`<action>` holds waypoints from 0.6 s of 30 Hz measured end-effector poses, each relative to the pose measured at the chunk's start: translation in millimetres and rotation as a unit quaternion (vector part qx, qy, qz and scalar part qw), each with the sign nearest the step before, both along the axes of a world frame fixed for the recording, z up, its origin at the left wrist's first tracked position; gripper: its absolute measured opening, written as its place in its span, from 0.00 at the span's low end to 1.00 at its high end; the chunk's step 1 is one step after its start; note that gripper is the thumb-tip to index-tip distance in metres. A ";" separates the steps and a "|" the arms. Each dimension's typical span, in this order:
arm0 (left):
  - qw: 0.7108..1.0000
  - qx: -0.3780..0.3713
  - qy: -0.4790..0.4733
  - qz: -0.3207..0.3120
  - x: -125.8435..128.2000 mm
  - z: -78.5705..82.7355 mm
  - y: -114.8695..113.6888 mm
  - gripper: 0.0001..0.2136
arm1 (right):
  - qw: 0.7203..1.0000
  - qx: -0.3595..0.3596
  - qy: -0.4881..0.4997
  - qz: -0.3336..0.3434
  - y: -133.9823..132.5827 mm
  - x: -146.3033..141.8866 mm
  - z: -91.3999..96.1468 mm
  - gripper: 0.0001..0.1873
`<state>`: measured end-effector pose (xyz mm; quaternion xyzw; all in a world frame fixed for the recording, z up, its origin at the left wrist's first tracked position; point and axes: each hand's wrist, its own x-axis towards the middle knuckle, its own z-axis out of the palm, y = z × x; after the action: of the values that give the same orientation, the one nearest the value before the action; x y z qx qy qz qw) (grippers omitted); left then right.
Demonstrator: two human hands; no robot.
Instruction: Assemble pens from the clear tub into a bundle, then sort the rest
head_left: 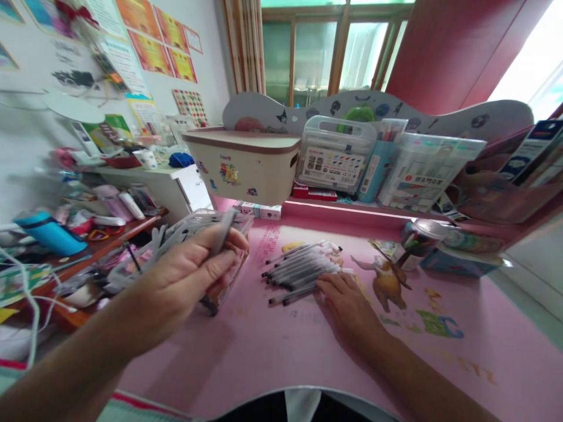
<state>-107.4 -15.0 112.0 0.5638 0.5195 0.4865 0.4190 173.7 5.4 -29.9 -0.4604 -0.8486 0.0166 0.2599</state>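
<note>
Raised at the left, my left hand (193, 269) is closed around a grey pen (223, 231), slightly blurred, its tip pointing up. Just beyond that hand is a clear plastic box (244, 221) holding many pens, partly hidden by the hand and wrist. A pile of slim translucent pens (303, 264) with dark ends lies on the pink desk. At the pile's right end, my right hand (343, 293) rests low, its fingers together and bent over the end of the nearest pen (299, 295). The thumb of that hand is mostly hidden.
A lidded cream bin (246, 170), a clear marker case (336, 155) and a marker box (428, 173) stand on the shelf behind the pink desk (264, 357). A jar of pens (420, 243) stands at the right. Cluttered shelves (132, 225) are at the left.
</note>
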 end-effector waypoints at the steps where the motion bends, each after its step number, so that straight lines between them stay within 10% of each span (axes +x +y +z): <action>1: 0.998 0.021 0.054 0.003 -11.8 5.5 8.1 0.09 | 1.000 -0.002 0.001 0.000 -0.3 -0.1 0.8 0.12; 9: 0.957 -0.025 0.271 0.097 -72.9 9.6 50.8 0.12 | 1.000 0.000 0.010 -0.003 -2.1 -1.0 4.2 0.13; 18: 0.959 -0.032 0.253 0.121 -75.2 -3.3 44.0 0.25 | 1.000 -0.011 0.022 -0.007 -3.1 -1.4 7.7 0.12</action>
<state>-182.6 29.0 108.8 0.5875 0.6880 0.3588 0.2296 172.3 2.3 -22.2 -0.4689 -0.8392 0.0342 0.2734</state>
